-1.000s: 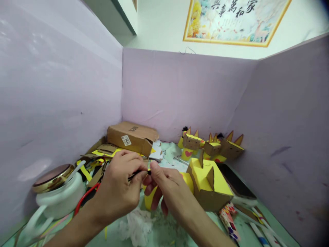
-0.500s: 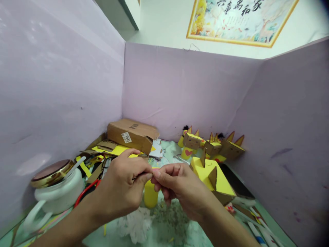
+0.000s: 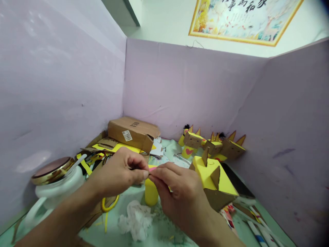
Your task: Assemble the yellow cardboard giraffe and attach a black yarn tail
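My left hand (image 3: 119, 173) and my right hand (image 3: 180, 195) meet fingertip to fingertip in the middle of the view. Both are closed in a pinch. A thin dark bit shows at the left fingers, but what the two hands hold is too small to make out. Just below and behind the fingertips stands a yellow cylinder (image 3: 151, 192), with some pink at its top, partly covered by my right hand. Crumpled white tissue (image 3: 136, 219) lies in front of it. To the right of my right hand is a yellow-topped cardboard box (image 3: 223, 181) with pointed cardboard ears.
At the left stand a white pot (image 3: 60, 187) and a gold-rimmed lid (image 3: 52, 170). Cardboard and yellow scraps surround a brown box (image 3: 133, 132) behind. Cardboard animal figures (image 3: 192, 140) line the back right. White pens (image 3: 259, 233) lie at the lower right. Purple panels (image 3: 190, 85) enclose the table.
My right hand has turned over, its back now facing up, and its fingers point toward the left fingertips. The left hand has shifted slightly left. More of the tissue and a yellow loop show.
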`<state>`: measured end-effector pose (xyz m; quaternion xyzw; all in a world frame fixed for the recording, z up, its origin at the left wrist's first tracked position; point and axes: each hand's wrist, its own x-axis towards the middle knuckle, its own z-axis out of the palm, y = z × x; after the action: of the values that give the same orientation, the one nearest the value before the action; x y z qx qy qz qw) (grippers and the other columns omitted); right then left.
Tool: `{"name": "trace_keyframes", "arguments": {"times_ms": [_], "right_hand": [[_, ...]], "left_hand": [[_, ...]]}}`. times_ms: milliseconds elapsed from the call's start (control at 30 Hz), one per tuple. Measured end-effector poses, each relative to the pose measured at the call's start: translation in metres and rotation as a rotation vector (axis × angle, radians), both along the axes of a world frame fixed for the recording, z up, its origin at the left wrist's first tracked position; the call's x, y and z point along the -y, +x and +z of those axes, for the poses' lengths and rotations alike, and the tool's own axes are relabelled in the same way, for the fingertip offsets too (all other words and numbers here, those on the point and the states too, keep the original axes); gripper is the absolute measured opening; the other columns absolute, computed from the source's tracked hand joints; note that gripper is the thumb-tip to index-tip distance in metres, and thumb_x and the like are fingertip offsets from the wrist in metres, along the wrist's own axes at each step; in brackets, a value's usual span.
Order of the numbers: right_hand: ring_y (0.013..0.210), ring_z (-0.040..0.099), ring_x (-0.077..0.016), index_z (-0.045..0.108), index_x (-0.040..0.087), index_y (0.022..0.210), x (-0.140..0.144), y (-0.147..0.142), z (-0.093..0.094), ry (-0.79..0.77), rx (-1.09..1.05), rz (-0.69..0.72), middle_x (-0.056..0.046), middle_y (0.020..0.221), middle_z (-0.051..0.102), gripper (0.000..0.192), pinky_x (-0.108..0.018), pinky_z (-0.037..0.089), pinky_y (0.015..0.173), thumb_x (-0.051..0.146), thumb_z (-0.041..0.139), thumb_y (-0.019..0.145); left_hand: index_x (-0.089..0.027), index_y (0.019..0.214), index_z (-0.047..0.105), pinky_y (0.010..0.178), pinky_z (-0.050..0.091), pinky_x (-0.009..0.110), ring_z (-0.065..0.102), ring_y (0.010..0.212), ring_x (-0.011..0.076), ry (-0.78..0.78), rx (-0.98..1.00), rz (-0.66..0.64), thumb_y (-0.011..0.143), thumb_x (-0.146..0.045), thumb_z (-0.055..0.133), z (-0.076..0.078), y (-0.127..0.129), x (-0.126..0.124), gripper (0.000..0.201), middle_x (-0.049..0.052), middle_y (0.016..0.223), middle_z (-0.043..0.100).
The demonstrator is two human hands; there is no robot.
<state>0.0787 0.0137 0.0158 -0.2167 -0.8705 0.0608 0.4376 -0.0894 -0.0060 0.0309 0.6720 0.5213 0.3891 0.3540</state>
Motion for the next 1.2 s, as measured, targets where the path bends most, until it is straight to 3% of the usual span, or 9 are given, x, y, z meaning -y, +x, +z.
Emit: {"name": "trace_keyframes", "arguments": {"times_ms": [100,233,333,500,733,867,967,1067,1200], "right_hand": [[0.063,0.063,-0.0162,0.068,0.01,0.082,-0.004,0.001,-0.001,0.183,0.049,0.035,-0.009,0.073,0.069,0.022,-0.024,0.049,0.054,0.002,0.048,0.076],[0.062,0.065,-0.0178,0.068,0.007,0.081,-0.008,0.0,-0.004,0.321,0.046,0.03,-0.01,0.068,0.068,0.023,-0.025,0.052,0.053,0.0,0.047,0.075],[0.06,0.065,-0.018,0.068,0.008,0.078,-0.008,-0.004,-0.008,0.349,0.0,-0.005,-0.01,0.068,0.069,0.02,-0.026,0.053,0.053,0.001,0.049,0.075],[0.059,0.065,-0.0169,0.068,0.009,0.079,-0.007,-0.009,-0.007,0.37,-0.084,-0.053,-0.009,0.067,0.07,0.016,-0.025,0.054,0.053,0.004,0.052,0.077],[0.075,0.066,-0.017,0.065,0.012,0.09,-0.012,-0.005,-0.008,0.218,-0.026,-0.042,-0.009,0.084,0.07,0.02,-0.027,0.055,0.065,0.006,0.05,0.079],[0.083,0.064,-0.0228,0.062,0.009,0.102,-0.017,-0.003,-0.014,0.09,0.022,-0.186,-0.014,0.095,0.067,0.028,-0.035,0.054,0.068,0.009,0.043,0.081],[0.084,0.062,-0.0234,0.063,0.011,0.1,-0.019,-0.002,-0.017,-0.034,0.059,-0.221,-0.014,0.096,0.065,0.028,-0.037,0.052,0.071,0.011,0.042,0.081],[0.09,0.058,-0.0253,0.061,0.013,0.104,-0.018,0.0,-0.018,-0.113,0.15,-0.243,-0.013,0.1,0.062,0.027,-0.041,0.048,0.077,0.018,0.051,0.08],[0.096,0.053,-0.0279,0.053,0.016,0.113,-0.015,0.002,-0.02,-0.115,0.273,-0.253,-0.012,0.109,0.058,0.049,-0.044,0.044,0.082,0.016,0.066,0.067]], "left_hand": [[-0.014,0.054,0.059,0.045,0.032,0.021,0.044,0.045,0.009,-0.18,0.204,-0.072,0.058,-0.028,0.061,0.0,-0.005,-0.005,0.015,-0.003,0.045,0.052],[-0.013,0.052,0.061,0.046,0.032,0.022,0.043,0.044,0.0083,-0.249,0.196,-0.02,0.053,-0.027,0.063,0.006,-0.004,-0.005,0.014,-0.003,0.044,0.051],[-0.012,0.053,0.063,0.046,0.031,0.022,0.039,0.046,0.0082,-0.205,0.091,0.034,0.055,-0.027,0.061,0.01,-0.001,-0.002,0.015,-0.003,0.044,0.047],[-0.014,0.052,0.059,0.046,0.028,0.021,0.038,0.05,0.0085,0.002,-0.001,0.077,0.063,-0.027,0.057,0.009,-0.001,0.002,0.016,-0.003,0.049,0.046],[-0.015,0.056,0.058,0.044,0.027,0.02,0.035,0.048,0.0078,0.025,0.024,0.136,0.065,-0.026,0.054,0.001,0.002,-0.005,0.015,-0.005,0.048,0.042],[-0.014,0.056,0.061,0.049,0.032,0.022,0.044,0.053,0.0104,0.108,-0.181,0.226,0.065,-0.023,0.053,-0.006,0.002,-0.018,0.015,-0.002,0.052,0.051],[-0.014,0.059,0.065,0.053,0.036,0.023,0.051,0.058,0.0135,0.149,-0.319,0.22,0.065,-0.021,0.051,-0.012,0.001,-0.025,0.017,0.0,0.056,0.059],[-0.014,0.058,0.066,0.055,0.037,0.023,0.053,0.058,0.0142,0.158,-0.371,0.212,0.065,-0.02,0.051,-0.015,-0.001,-0.027,0.018,0.0,0.056,0.062],[-0.014,0.057,0.066,0.054,0.037,0.023,0.053,0.057,0.014,0.143,-0.39,0.219,0.065,-0.019,0.051,-0.014,-0.003,-0.026,0.018,0.0,0.055,0.062]]}}
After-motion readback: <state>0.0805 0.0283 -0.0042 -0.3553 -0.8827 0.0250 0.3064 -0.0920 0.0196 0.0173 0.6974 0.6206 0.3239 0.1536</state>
